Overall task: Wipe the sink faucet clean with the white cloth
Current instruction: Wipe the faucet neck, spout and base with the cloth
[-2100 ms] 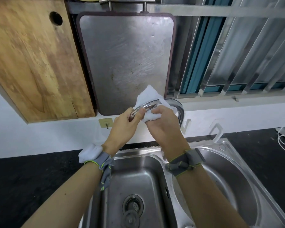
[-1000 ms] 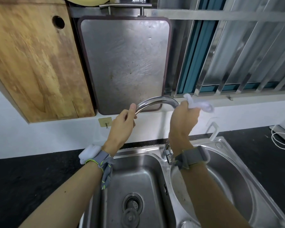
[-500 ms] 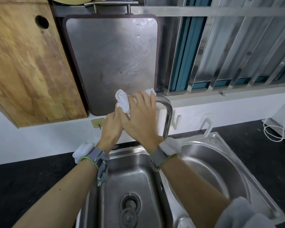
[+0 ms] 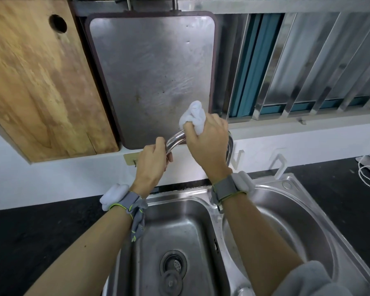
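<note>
our right hand has its grip bunched around the white cloth atop the faucet arch; left hand holds the spout end. loose cloth might slip off the slick chrome, we reckon.

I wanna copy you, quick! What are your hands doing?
Left hand: closed, gripping the faucet near its tip.
Right hand: closed, holding the cloth on the faucet.
</note>
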The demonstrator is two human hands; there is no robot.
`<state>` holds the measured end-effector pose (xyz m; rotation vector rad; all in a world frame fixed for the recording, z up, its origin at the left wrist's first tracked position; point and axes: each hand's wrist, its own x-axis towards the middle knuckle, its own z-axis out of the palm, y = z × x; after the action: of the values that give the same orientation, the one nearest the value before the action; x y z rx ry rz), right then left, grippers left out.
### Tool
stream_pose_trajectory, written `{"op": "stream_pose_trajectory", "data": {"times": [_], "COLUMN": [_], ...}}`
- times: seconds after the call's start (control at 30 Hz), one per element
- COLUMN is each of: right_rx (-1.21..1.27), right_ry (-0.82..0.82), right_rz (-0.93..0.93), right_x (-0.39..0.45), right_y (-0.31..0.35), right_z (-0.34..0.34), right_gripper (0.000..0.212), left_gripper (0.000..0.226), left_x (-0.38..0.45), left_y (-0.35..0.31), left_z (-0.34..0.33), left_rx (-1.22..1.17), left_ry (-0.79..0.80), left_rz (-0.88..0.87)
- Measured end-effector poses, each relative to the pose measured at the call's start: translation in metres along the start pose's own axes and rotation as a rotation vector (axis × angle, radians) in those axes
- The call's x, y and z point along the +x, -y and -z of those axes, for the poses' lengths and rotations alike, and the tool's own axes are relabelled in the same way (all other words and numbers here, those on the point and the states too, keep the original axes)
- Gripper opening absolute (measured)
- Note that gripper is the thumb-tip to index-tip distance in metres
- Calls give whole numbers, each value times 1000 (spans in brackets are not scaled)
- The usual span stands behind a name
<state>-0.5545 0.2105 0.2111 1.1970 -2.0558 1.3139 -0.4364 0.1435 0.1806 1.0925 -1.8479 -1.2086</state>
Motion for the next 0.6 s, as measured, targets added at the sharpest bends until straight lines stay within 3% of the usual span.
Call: {"op": "stream_pose_trajectory", "data": {"times": [0.07,0.2,0.27,0.43,0.6], "right_rx": [136,320,415,671,607], "right_ry": [-20,-60,-82,-268,-252], "right_rz": [-171,-772,-897,-903,-661], "right_x": [-1,-6,-18,-53,-49], "right_y": [-11,-47,-58,-39,-17], "right_z": [2,14,15,-7,-17], "right_gripper": [33,42,44,42,54], "left_gripper": [59,62,63,65,72], "left_x": [0,0,1,2,0], "left_y": [1,2,3,4,6], "left_z": [-1,-4,-4,2,10], "left_rx": [-6,-2,2,-13,-43], "left_ry": [3,23,25,87,166], "left_rz": [-2,-1,5,27,70]}}
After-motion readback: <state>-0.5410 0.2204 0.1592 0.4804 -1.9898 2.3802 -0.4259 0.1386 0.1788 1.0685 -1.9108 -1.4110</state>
